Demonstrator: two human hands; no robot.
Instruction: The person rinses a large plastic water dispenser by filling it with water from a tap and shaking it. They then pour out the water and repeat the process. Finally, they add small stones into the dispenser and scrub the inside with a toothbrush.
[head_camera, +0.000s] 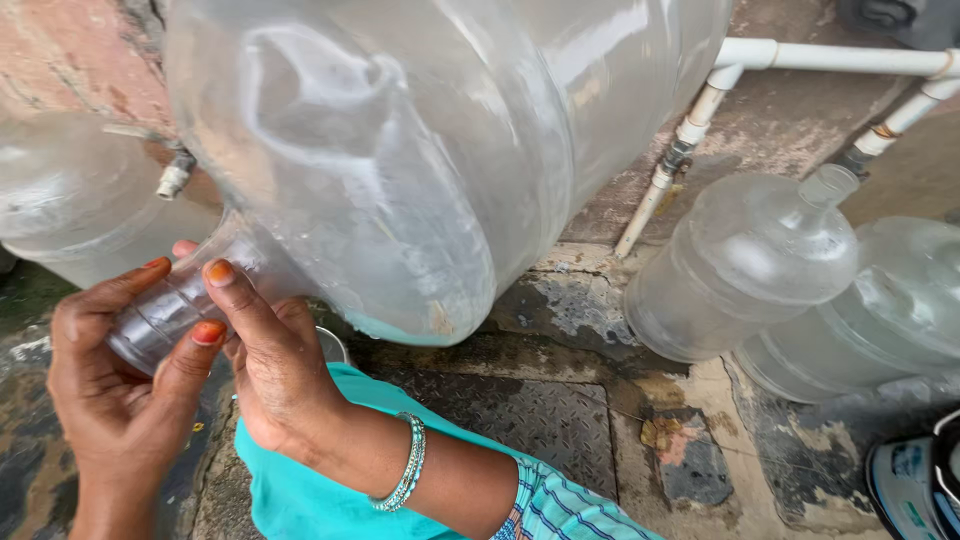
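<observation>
Clear plastic water jug (420, 150), a big one, is tipped over with its neck pointing down-left, filling most of the view. Left hand (110, 390) and right hand (275, 370) both wrap their fingers around that neck. Two more jugs (740, 265) lean by white pipes (690, 130) on wet ground.

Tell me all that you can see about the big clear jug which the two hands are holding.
The big clear jug looks like transparent plastic, scuffed, with a moulded hollow in its side. It is tipped over, its neck pointing down to the left, and it fills most of the view. No liquid shows inside. The left hand and the right hand both grip the ribbed neck with their fingers around it. Whether the mouth is capped cannot be seen. Behind it are a brick wall and a small tap.
</observation>
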